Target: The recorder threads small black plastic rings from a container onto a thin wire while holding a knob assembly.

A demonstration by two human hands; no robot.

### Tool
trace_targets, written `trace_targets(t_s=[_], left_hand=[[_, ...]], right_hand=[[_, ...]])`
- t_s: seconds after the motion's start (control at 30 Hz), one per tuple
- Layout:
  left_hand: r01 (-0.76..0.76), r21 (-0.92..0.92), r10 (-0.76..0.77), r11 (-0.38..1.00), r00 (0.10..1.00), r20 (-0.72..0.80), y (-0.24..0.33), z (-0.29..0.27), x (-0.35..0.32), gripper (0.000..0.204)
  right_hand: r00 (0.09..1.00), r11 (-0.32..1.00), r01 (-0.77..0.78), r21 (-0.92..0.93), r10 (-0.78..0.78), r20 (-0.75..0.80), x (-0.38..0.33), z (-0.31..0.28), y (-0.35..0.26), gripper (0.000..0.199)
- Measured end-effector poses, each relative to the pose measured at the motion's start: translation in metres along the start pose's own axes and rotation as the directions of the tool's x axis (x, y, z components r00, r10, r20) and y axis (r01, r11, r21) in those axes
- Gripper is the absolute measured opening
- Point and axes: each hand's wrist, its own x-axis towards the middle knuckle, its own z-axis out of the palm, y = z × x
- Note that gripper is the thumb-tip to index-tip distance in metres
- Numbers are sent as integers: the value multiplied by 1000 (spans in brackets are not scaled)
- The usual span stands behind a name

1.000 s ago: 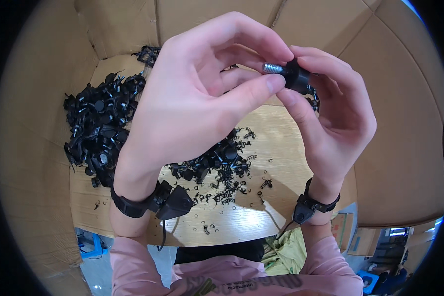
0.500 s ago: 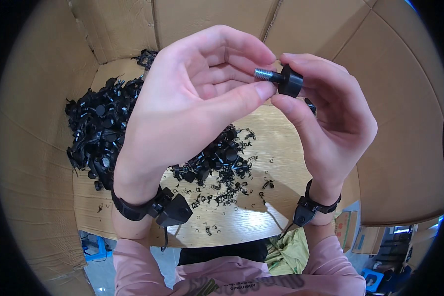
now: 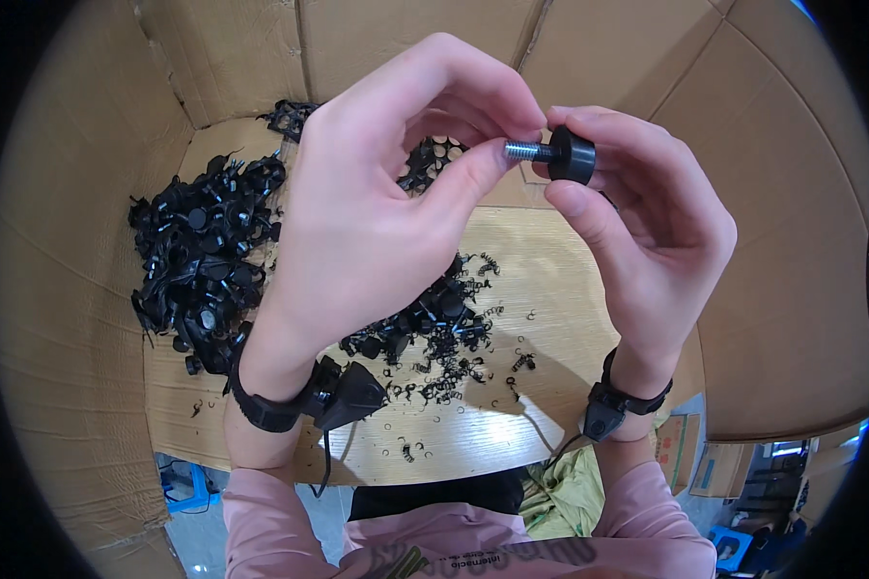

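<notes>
Between my two hands is a black screw-in foot (image 3: 574, 156) with a thick round head and a bright threaded stud pointing left. My right hand (image 3: 652, 207) grips the head with thumb and fingertips. My left hand (image 3: 381, 198) is bent round in a pinch, its thumb and forefinger at the stud's free end. Below, partly behind my left hand and wrist, lies a pile of similar black feet (image 3: 451, 304) among black curly scraps. A larger heap of black feet and torn black sheet (image 3: 198, 256) lies at the left.
Cardboard walls (image 3: 772, 241) enclose the wooden tabletop (image 3: 550, 289) at the back and both sides. Black sheet with round holes (image 3: 433, 159) lies behind my left hand. Small rings and coils (image 3: 407, 451) are scattered towards the front edge. Cabled devices (image 3: 350, 394) are strapped to both wrists.
My left thumb has slid from the stud's neck out to its threaded end, and the left hand has risen slightly. The foot stays in my right hand, shifted slightly right.
</notes>
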Motion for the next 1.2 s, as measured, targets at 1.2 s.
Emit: trace_targets(t_s=[1.2], left_hand=[[333,-341,-322,879,942,89,10,-6,-2,12]], right_hand=[[991,994,104,-31,-101,89,1,-3,-2,33]])
